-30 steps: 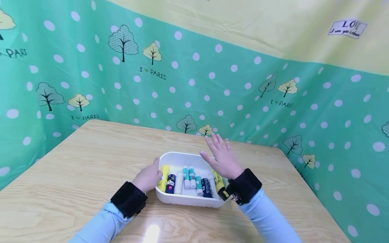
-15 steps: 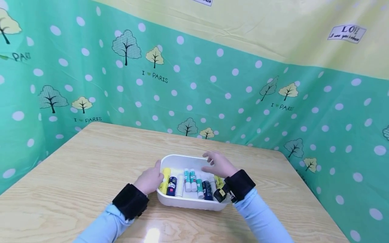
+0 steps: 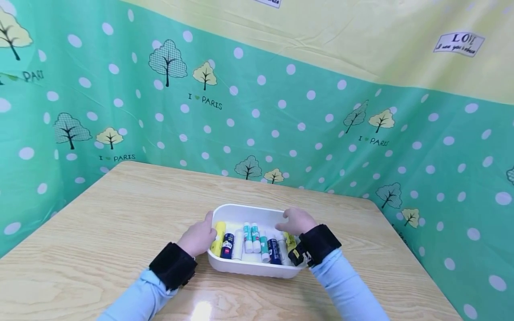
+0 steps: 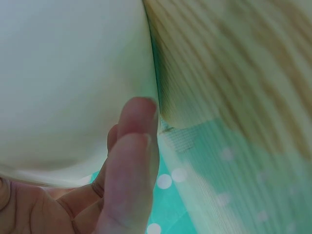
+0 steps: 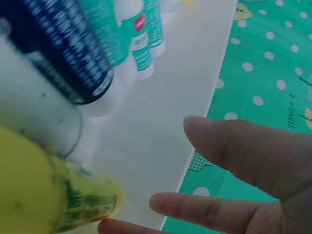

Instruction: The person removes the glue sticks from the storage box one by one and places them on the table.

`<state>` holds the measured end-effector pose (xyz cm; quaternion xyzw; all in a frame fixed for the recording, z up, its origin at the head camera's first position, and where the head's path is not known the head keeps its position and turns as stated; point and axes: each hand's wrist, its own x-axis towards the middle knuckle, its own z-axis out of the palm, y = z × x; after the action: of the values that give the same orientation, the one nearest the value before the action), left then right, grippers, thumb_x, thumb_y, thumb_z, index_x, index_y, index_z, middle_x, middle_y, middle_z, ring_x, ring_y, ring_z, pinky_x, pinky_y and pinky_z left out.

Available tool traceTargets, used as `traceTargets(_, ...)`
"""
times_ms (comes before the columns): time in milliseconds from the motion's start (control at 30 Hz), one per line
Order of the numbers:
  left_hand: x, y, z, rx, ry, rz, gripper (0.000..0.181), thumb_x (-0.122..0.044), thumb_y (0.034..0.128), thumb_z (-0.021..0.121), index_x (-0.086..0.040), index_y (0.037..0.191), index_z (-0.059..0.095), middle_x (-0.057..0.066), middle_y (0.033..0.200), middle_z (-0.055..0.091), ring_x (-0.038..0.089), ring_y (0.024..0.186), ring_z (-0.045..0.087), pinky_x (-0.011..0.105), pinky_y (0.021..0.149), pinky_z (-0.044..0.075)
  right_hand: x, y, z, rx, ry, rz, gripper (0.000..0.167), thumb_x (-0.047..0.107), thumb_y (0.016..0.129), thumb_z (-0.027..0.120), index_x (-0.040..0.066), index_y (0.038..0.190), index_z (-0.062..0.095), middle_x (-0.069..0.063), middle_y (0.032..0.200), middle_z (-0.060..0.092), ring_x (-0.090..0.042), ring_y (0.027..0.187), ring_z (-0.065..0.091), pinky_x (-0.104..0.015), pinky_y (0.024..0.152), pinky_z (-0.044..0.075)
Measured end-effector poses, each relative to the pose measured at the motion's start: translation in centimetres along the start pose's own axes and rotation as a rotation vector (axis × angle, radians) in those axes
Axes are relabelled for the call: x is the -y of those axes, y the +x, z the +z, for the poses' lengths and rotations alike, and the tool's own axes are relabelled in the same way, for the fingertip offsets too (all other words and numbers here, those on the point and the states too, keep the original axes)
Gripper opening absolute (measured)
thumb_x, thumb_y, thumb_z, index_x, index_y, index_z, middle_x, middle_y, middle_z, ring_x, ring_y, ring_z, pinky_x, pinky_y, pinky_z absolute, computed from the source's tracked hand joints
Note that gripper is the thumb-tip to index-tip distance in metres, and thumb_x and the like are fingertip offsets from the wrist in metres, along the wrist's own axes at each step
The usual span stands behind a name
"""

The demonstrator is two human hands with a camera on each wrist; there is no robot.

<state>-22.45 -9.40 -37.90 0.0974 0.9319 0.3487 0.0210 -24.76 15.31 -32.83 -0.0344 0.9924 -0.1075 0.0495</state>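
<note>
In the head view a white plastic box [image 3: 257, 268] holds a row of glue sticks. At its left end my left hand [image 3: 196, 238] grips the rim; the left wrist view has its fingers [image 4: 129, 175] against the outer wall. My right hand [image 3: 298, 221] hovers over the right end, thumb and fingers apart, holding nothing. Below it lies a yellow glue stick [image 5: 92, 197], close to the fingertips in the right wrist view; whether they touch, I cannot tell. Beside that one are a white stick [image 5: 44, 107], a dark blue one [image 5: 73, 53] and teal-and-white ones [image 5: 139, 41].
The box stands on a wood-grain table [image 3: 140, 214]. A green and yellow patterned curtain [image 3: 257, 125] hangs behind the table and along its sides. Toward the box's left end lie another yellow stick [image 3: 218, 238] and a dark blue one [image 3: 227, 245].
My right hand has come down from above the box's far rim, its spread fingers bending, then shifted slightly right over the yellow glue stick. The left hand keeps its hold on the rim.
</note>
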Motion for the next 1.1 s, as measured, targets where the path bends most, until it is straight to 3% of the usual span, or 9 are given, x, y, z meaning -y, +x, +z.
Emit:
traceTargets(133, 0.1, 0.1, 0.1, 0.0, -0.009, -0.002, 0.055, -0.009, 0.0837, 0.035, 0.007, 0.133, 0.016, 0.009, 0.064, 0.049, 0.016, 0.045, 0.043, 0.025, 0.043, 0.035, 0.0, 0.0, 0.3, 0.08, -0.021, 0.051, 0.049, 0.034, 0.073, 0.063, 0.002, 0.109, 0.056, -0.011, 0.101, 0.059, -0.018, 0.07, 0.052, -0.031, 0.067, 0.043)
traceTargets(233, 0.1, 0.2, 0.1, 0.004, -0.016, -0.014, 0.055, -0.01, 0.0843, 0.035, 0.005, 0.133, 0.015, 0.009, 0.063, 0.049, 0.015, 0.045, 0.043, 0.025, 0.043, 0.036, 0.1, -0.2, 0.5, 0.133, -0.028, 0.059, 0.054, 0.031, 0.069, 0.068, 0.003, 0.112, 0.053, -0.01, 0.101, 0.057, -0.019, 0.076, 0.051, -0.033, 0.072, 0.042)
traceTargets(333, 0.1, 0.2, 0.1, 0.01, -0.023, -0.024, 0.055, -0.01, 0.0848, 0.034, 0.005, 0.134, 0.015, 0.008, 0.063, 0.048, 0.015, 0.045, 0.043, 0.025, 0.044, 0.036, 0.1, -0.5, 0.5, 0.161, 0.038, 0.093, 0.062, 0.021, 0.063, 0.073, 0.005, 0.118, 0.048, -0.01, 0.104, 0.054, -0.02, 0.082, 0.05, -0.035, 0.076, 0.041)
traceTargets(533, 0.0, 0.1, 0.0, 0.022, -0.038, -0.03, 0.054, -0.009, 0.0854, 0.034, 0.005, 0.134, 0.014, 0.009, 0.065, 0.048, 0.016, 0.046, 0.043, 0.025, 0.045, 0.036, 0.2, -1.0, 0.5, 0.181, 0.174, 0.162, 0.072, 0.007, 0.057, 0.075, 0.01, 0.122, 0.043, -0.011, 0.108, 0.051, -0.022, 0.085, 0.049, -0.034, 0.074, 0.041)
traceTargets(667, -0.1, 0.0, -0.1, 0.023, -0.039, -0.028, 0.054, -0.009, 0.0854, 0.034, 0.005, 0.134, 0.014, 0.01, 0.067, 0.049, 0.016, 0.047, 0.043, 0.025, 0.045, 0.036, 0.1, -1.0, 0.5, 0.171, 0.161, 0.17, 0.069, 0.007, 0.059, 0.073, 0.013, 0.121, 0.045, -0.01, 0.106, 0.051, -0.021, 0.079, 0.05, -0.03, 0.064, 0.042)
traceTargets(1100, 0.0, 0.1, -0.2, 0.024, -0.026, -0.021, 0.055, -0.009, 0.0846, 0.034, 0.006, 0.133, 0.014, 0.009, 0.065, 0.049, 0.016, 0.046, 0.043, 0.025, 0.045, 0.036, 0.0, -0.6, 0.8, 0.17, 0.179, 0.153, 0.067, 0.004, 0.061, 0.07, 0.016, 0.122, 0.045, -0.01, 0.111, 0.049, -0.021, 0.078, 0.049, -0.029, 0.062, 0.04)
